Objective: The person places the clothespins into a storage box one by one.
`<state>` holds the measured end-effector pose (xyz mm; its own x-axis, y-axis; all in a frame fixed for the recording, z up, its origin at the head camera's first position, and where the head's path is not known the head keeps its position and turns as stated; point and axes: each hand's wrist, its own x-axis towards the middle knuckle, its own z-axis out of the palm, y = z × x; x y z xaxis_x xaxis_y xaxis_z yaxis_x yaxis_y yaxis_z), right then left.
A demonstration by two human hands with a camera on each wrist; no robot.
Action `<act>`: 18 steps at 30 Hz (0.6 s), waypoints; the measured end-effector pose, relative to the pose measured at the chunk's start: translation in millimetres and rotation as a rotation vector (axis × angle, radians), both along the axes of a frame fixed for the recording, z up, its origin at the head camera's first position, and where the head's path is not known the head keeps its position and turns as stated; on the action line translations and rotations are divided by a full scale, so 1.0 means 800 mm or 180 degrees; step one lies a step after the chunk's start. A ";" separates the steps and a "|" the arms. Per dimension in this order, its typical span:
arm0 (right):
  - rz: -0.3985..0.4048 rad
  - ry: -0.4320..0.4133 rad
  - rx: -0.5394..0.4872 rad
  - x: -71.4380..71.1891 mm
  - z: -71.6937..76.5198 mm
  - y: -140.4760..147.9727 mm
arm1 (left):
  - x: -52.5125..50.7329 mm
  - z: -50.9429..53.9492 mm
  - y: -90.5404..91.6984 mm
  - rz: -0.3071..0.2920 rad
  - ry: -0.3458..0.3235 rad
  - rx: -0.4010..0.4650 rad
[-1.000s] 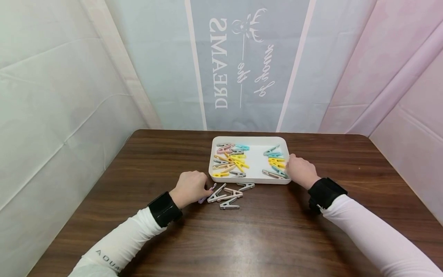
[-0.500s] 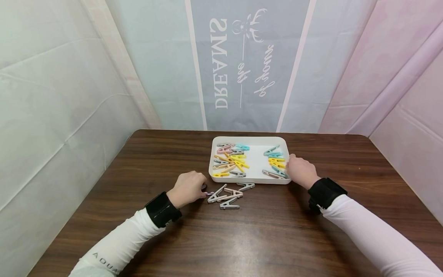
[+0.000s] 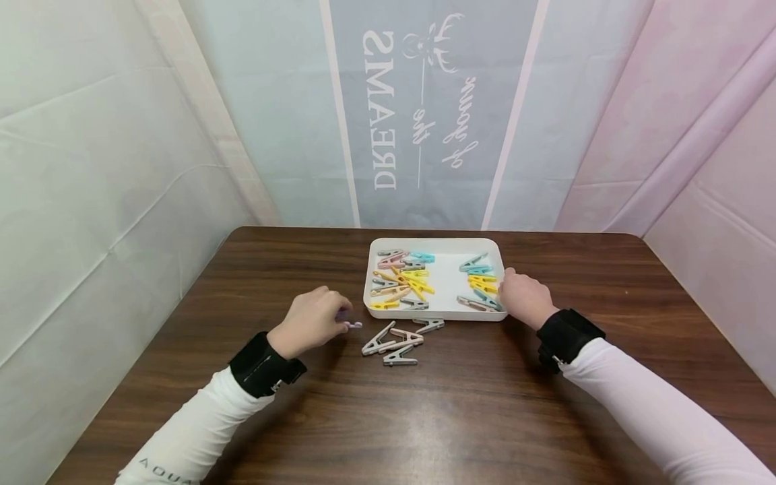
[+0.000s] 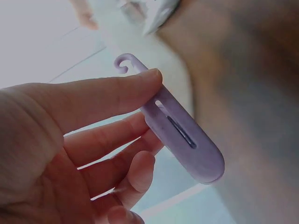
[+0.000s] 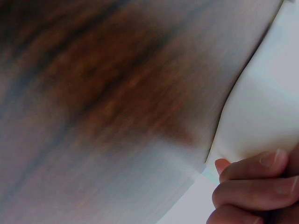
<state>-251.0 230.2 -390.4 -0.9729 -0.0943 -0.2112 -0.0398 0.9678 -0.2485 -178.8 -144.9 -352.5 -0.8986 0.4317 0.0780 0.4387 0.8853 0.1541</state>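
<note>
Between the thumb and fingers of my left hand point(image 3: 312, 320) is a purple clothespin point(image 4: 187, 140) with a hooked end, pinched above the table left of the tray. Only a bit of it shows in the head view. My right hand point(image 3: 526, 296) holds the right wall of the white tray point(image 3: 447, 283); its fingers point(image 5: 252, 193) are curled there, and the thumb is mostly hidden. Several clothespins lie on the table before the tray, among them a grey one point(image 3: 400, 359) and a pale pink one point(image 3: 409, 339).
Inside the tray, mixed clothespins, including a yellow one point(image 3: 384, 306), lie along the left side. A smaller group, with a teal one point(image 3: 473, 263), lies at the right. The brown wooden table point(image 3: 412, 417) meets a fabric backdrop point(image 3: 291, 135) behind.
My left hand has lifted the purple clothespin away from the loose ones, moving left and slightly back. My right hand stays at the tray's wall.
</note>
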 end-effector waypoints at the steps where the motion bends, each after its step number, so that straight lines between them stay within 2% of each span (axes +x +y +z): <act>1: -0.0001 -0.0010 0.0002 -0.001 0.001 0.000 | 0.000 0.006 0.000 -0.0011 0.0037 0.0023; 6: 0.0000 -0.0037 0.0006 -0.002 0.003 0.000 | -0.006 0.037 0.011 -0.0156 0.0300 0.0079; 11: -0.0004 -0.0085 -0.0009 -0.001 0.001 0.003 | -0.019 0.058 0.040 -0.0514 0.0513 0.0006; 14: 0.0014 -0.0083 -0.0026 -0.001 0.000 0.003 | -0.030 0.064 0.062 -0.0788 0.0524 -0.0067; 18: 0.0033 -0.0035 -0.0021 -0.001 -0.002 0.001 | -0.048 0.064 0.092 -0.1106 0.0419 -0.0215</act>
<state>-251.9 231.0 -391.8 -0.9695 -0.1058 -0.2212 -0.0471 0.9657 -0.2554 -217.1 -70.9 -301.1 -0.6820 0.7171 0.1440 0.7267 0.6865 0.0228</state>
